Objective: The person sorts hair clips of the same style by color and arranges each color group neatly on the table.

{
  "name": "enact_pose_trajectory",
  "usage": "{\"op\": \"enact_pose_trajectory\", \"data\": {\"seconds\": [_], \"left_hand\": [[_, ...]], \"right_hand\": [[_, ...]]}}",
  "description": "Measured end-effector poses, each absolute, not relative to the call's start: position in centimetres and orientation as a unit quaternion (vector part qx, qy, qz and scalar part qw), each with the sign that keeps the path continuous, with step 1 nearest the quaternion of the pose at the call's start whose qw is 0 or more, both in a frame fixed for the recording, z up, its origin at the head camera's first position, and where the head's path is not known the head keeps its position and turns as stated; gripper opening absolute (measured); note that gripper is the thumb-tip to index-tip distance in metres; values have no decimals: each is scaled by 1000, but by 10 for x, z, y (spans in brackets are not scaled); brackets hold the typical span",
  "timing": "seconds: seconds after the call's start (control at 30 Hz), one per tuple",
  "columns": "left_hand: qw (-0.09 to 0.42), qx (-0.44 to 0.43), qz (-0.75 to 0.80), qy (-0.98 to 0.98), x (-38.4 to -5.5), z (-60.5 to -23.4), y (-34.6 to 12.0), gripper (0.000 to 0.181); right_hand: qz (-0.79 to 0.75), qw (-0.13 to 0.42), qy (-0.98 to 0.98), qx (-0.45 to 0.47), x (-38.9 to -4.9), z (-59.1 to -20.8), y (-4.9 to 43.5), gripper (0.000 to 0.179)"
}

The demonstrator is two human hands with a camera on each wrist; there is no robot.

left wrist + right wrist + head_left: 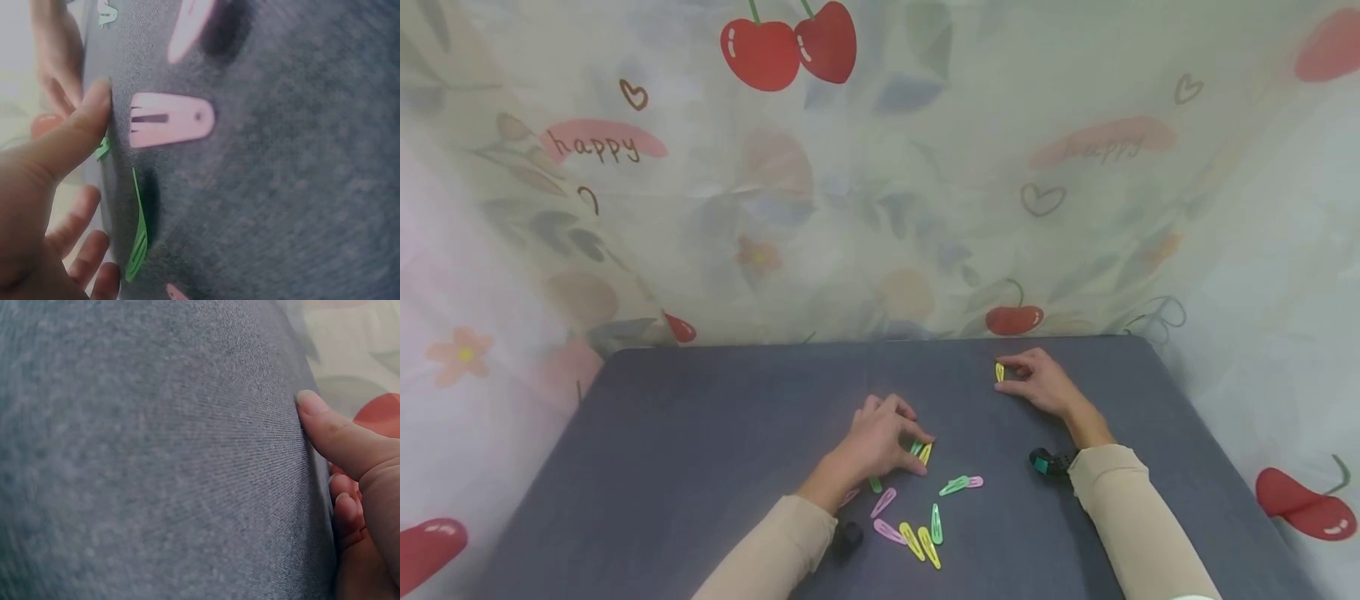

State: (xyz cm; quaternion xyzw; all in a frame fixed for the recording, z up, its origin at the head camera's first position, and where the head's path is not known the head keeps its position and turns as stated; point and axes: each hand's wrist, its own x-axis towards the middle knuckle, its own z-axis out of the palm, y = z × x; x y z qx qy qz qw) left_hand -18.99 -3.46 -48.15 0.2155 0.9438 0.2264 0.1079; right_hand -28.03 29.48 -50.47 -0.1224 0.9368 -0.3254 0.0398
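Snap hair clips in pink, green and yellow lie on the dark grey table (722,467). My left hand (876,437) pinches a yellow hair clip (927,453) end to end between thumb and forefinger. Beside that clip, a green hair clip (915,447) shows inside the curve of the fingers. Farther back on the right, my right hand (1037,382) holds another yellow hair clip (1000,372) between its thumb and fingertip. The right wrist view shows the thumb (337,434) at the cloth, with that clip hidden.
Several clips lie near the left wrist, among them a pink clip (172,119), a green clip (139,231) and two yellow ones (921,546). A green clip (955,485) overlaps a pink clip (975,482). A printed curtain (880,208) hangs behind the table.
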Motion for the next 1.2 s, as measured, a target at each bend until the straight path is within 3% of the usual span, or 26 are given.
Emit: {"op": "enact_pose_trajectory", "data": {"seconds": [0.2,0.4,0.5,0.73,0.97,1.2], "left_hand": [[104,230,213,944,-191,-478,-28,40],[76,273,199,938,-192,-476,-22,22],[91,275,228,930,-193,-473,-19,17],[139,239,345,897,-196,-467,-17,17],[122,192,392,891,-202,-464,-14,4],[112,162,387,901,-209,-464,-12,8]], "right_hand": [[-335,44,934,-118,-279,-505,297,55],[-334,40,935,-114,-277,-503,295,54],[-335,42,934,-118,-278,-503,295,54],[-318,51,938,-128,-281,-503,297,55],[-314,55,938,-136,-284,-503,298,55],[-317,56,937,-138,-283,-503,296,55]]}}
